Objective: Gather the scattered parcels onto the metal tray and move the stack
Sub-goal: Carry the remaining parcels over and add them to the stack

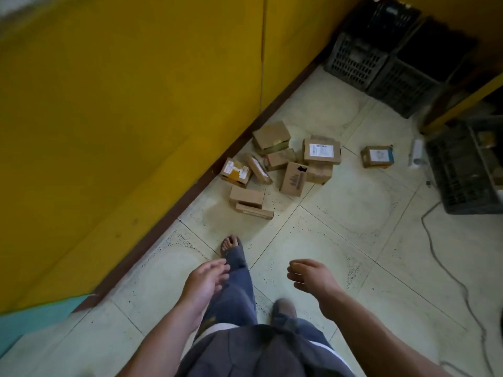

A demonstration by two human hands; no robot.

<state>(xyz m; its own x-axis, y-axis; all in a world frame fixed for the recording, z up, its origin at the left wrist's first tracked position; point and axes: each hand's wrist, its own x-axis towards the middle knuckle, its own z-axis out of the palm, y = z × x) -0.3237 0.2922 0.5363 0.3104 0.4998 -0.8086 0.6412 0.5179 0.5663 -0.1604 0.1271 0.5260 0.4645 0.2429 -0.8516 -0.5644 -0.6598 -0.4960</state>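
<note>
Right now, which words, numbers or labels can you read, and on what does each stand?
Nothing can be read.
White label on stacked parcel: too blurred.
White label on lone parcel: too blurred.
Dark print on tilted parcel: too blurred.
Yellow label on wall-side parcel: too blurred.

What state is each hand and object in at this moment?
left hand, open, holding nothing.
right hand, fingers loosely curled, holding nothing.
parcel heap, scattered on the floor by the yellow wall, some parcels leaning on each other.
lone parcel, lying apart, right of the heap, label up.
black crates, standing in the corner.
cable, loose on the floor.
metal tray, not in view.
</note>
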